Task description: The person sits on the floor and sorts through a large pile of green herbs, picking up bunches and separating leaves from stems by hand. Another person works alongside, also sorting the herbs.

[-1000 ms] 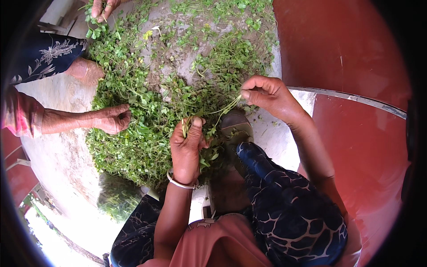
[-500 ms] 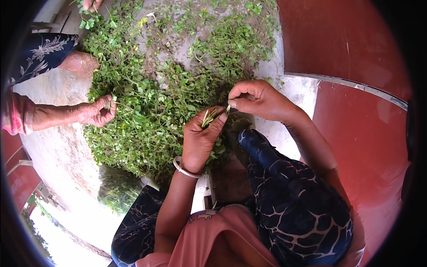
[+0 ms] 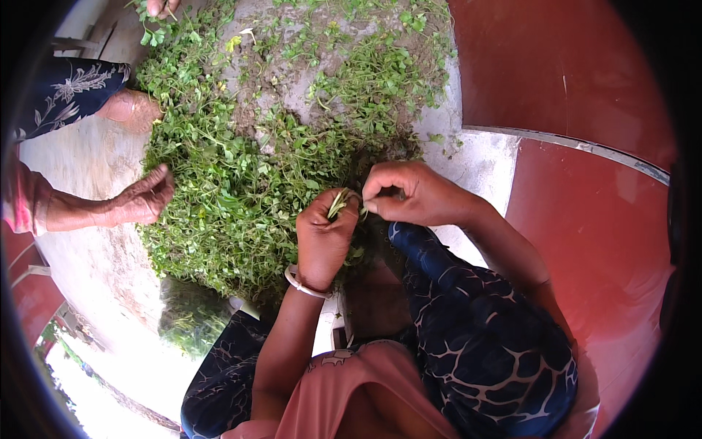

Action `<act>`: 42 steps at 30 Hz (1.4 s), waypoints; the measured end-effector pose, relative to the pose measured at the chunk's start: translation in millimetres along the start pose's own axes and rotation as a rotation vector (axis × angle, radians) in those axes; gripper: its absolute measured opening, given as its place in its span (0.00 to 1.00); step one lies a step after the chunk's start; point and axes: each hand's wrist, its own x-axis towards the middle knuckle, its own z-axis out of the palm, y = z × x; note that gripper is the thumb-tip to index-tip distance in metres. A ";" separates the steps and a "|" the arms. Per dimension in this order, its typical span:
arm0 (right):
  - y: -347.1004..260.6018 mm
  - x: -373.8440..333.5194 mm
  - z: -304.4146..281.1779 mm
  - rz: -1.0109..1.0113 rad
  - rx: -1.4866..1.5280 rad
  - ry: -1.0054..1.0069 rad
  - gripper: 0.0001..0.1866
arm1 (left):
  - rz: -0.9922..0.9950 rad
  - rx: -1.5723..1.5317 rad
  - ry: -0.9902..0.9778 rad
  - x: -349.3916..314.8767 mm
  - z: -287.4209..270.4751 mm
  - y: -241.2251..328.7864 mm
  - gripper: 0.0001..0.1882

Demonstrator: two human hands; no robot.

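A small bunch of pale green stems (image 3: 338, 203) sticks up out of my left hand (image 3: 322, 238), which is closed around it. Right beside it, my right hand (image 3: 413, 192) is closed in a pinch, thumb against forefinger. Its fingertips come close to the left hand's thumb; what they pinch is too small to make out. Both hands are at the near edge of a wide heap of leafy green herbs (image 3: 234, 197), with flat, lobed leaves and thin stalks. The leaves of the held bunch are hidden under my left hand.
To the left, a co-worker's hand (image 3: 142, 199) hovers at the heap's edge, near a bare foot (image 3: 131, 110). More fingers (image 3: 162, 7) hold a sprig at the top. A clear plastic bag of greens (image 3: 191, 314) lies at lower left. Red panels (image 3: 585, 241) stand on the right.
My right hand has moved slightly down and left, with its wrist lower. My left hand has shifted a little, still holding the stems. The co-worker's hand on the left has drawn down and left.
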 end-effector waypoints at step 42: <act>33.5 106.2 -37.0 -0.249 -1.302 0.280 0.09 | -0.062 -0.224 -0.103 -7.7 4.8 18.0 0.10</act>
